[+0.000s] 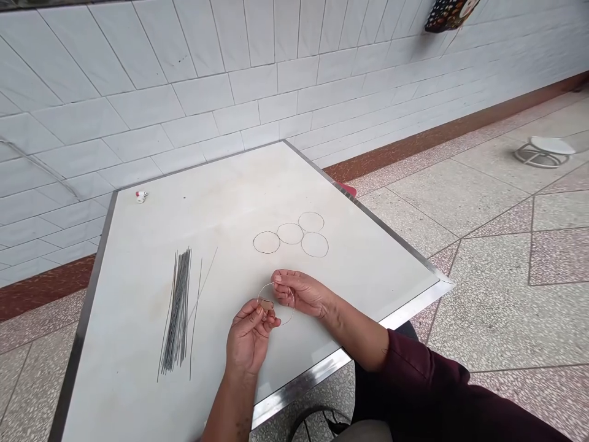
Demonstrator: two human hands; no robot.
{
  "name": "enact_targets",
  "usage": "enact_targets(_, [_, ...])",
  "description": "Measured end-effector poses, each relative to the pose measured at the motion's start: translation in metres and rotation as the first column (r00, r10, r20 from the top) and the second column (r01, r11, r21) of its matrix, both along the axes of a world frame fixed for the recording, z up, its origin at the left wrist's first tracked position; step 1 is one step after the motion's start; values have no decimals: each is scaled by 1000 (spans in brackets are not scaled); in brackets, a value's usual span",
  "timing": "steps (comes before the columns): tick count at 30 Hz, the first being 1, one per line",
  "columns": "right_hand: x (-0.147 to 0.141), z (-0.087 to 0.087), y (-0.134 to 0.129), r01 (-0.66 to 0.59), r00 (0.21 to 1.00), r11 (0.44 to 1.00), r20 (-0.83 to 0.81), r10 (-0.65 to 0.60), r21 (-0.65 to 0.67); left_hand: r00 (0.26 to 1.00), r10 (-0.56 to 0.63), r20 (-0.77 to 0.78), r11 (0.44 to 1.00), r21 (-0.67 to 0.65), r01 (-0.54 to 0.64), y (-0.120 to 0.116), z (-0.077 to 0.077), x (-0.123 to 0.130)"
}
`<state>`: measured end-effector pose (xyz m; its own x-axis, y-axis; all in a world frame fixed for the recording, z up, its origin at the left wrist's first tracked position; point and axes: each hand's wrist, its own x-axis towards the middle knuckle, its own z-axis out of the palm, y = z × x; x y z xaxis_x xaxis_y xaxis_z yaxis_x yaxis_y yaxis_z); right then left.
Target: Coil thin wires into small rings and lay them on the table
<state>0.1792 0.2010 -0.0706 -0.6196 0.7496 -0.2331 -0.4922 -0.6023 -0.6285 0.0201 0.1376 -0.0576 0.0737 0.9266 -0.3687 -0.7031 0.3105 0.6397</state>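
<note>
A thin wire ring (294, 309) is held above the white table between my two hands. My left hand (248, 337) pinches its left side between thumb and fingers. A small tan patch shows at those fingertips, and I cannot tell whether it is a finger or a held piece. My right hand (304, 293) grips the top of the ring with thumb and forefinger, the other fingers curled behind it. Just beyond, several finished-looking wire rings (278, 244) lie flat, touching one another. Left of my hands lies a bundle of straight grey wires (177, 313), with loose single wires (192, 325) beside it.
The white table (138, 258) has a metal edge and stands against a tiled wall (248, 86). A small white-and-red object (142, 196) sits near its far left corner. A low round stool (545, 150) stands on the floor to the right.
</note>
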Motion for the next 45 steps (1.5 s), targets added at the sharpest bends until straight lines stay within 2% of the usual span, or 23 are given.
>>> enact_targets(5, [3, 2, -1, -59, 998, 998, 3, 59, -8, 1000, 22, -7, 1000, -7, -22, 1, -1, -1])
enact_targets(12, [2, -2, 1, -60, 998, 998, 18, 60, -7, 999, 5, -33, 1000, -7, -5, 1, -1, -1])
enact_targets(16, [4, 1, 1, -34, 993, 985, 115, 14, 171, 997, -31, -65, 999, -11, 30, 0, -2, -1])
enact_targets(19, [8, 7, 0, -25, 971, 947, 233, -53, 320, 993, -71, -93, 997, -17, 70, -1, -3, 0])
enact_targets(23, [12, 10, -1, -137, 920, 851, 384, -80, 507, 983, -138, -119, 990, -33, 135, -1, -2, 1])
enact_targets(31, [13, 9, 0, -255, 905, 792, 426, -8, 556, 973, -195, -123, 980, -67, 188, -2, -1, 2])
enact_targets(39, [13, 11, -1, -262, 935, 776, 349, 58, 574, 979, -184, -91, 981, -73, 177, -3, -1, 3])
enact_targets(45, [13, 7, 2, -295, 884, 681, 462, -72, 670, 979, -195, -54, 978, -87, 190, -1, -3, 2])
